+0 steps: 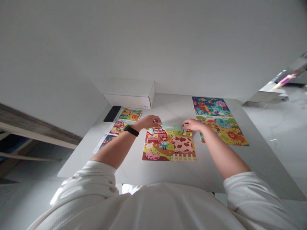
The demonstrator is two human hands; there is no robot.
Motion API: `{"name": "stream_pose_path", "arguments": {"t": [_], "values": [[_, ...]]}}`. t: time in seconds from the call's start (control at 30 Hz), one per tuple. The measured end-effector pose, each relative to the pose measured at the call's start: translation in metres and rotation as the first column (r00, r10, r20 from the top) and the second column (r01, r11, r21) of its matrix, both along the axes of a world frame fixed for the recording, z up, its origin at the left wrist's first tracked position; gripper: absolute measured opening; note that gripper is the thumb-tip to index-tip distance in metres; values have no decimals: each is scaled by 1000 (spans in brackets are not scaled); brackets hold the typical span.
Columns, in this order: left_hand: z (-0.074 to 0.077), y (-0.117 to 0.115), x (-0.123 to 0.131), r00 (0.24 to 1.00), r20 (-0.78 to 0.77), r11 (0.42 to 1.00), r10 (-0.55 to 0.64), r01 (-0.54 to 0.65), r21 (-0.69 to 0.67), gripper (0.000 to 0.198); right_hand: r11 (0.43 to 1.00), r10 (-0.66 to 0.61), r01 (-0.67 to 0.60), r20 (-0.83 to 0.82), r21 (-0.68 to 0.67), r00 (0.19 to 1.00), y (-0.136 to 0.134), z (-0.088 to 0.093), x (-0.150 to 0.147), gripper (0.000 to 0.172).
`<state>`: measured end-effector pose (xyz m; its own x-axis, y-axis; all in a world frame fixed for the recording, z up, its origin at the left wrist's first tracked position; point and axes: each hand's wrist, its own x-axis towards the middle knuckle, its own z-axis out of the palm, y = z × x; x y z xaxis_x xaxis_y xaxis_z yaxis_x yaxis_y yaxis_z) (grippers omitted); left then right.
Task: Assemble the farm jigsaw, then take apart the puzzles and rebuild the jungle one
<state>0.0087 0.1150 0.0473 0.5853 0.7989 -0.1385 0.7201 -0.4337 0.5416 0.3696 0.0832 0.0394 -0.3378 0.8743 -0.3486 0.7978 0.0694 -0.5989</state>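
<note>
The left hand [149, 121] is pinching a small puzzle piece [159, 123], fingertips nearly together; the right hand [192, 124] is resting, fingers bent close, at the upper-right corner of the farm jigsaw [169, 147], any grip unclear. The jigsaw is lying mid-frame, a white box [129, 99] sitting upper left of centre.

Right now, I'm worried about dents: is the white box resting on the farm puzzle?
No, the white box stands farther back, with tabletop showing between it and the farm puzzle.
</note>
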Motion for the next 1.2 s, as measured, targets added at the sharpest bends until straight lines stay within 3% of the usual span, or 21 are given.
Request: {"name": "stream_pose_path", "arguments": {"t": [0.13, 0.23, 0.3, 0.37, 0.43, 0.5, 0.57, 0.7, 0.87, 0.97, 1.1, 1.2], "values": [[16, -11, -4, 978, 181, 994, 99, -106, 28, 29, 999, 43, -44, -113, -11, 993, -5, 19, 12, 31], [15, -23, 8, 973, 221, 993, 57, -32, -115, 36, 996, 75, -85, -201, -41, 977, -7, 31, 17, 39], [7, -34, 20, 990, 143, 987, -4, 27, -160, 38, 993, 93, -104, -191, -52, 977, -7, 38, 16, 42], [-2, -45, 30, 1000, 9, 1000, -15, 15, -13, 42, 996, 84, -84, -102, -2, 991, -6, 44, 13, 40], [-10, -57, 33, 993, -107, 984, 50, -31, 177, 49, 994, 63, -61, -13, 96, 998, -5, 50, 10, 34], [-15, -68, 27, 983, -156, 967, 100, -59, 247, 53, 986, 79, -79, 7, 149, 997, -5, 55, 9, 31], [-18, -79, 17, 975, -177, 967, 131, -87, 238, 60, 985, 153, -151, -17, 81, 988, -4, 58, 9, 32], [-24, -104, -4, 966, -203, 964, 162, -110, 244, 79, 966, 231, -243, -125, -87, 965, 1, 55, 17, 39], [-38, -124, -13, 974, -189, 963, 121, -69, 261, 85, 987, 7, 28, -215, 161, 977, 15, 49, 27, 43], [-39, -126, -17, 984, -166, 966, 69, -25, 258, 85, 978, -39, 97, -293, 183, 955, 19, 46, 21, 49], [-34, -126, -21, 985, -175, 973, -6, 47, 228, 81, 999, 10, 6, -420, 38, 907, 12, 31, -6, 62], [-32, -128, -23, 988, -150, 969, -36, 72, 238, 82, 998, 42, -28, -283, 53, 958, 6, 10, -30, 47]]}}
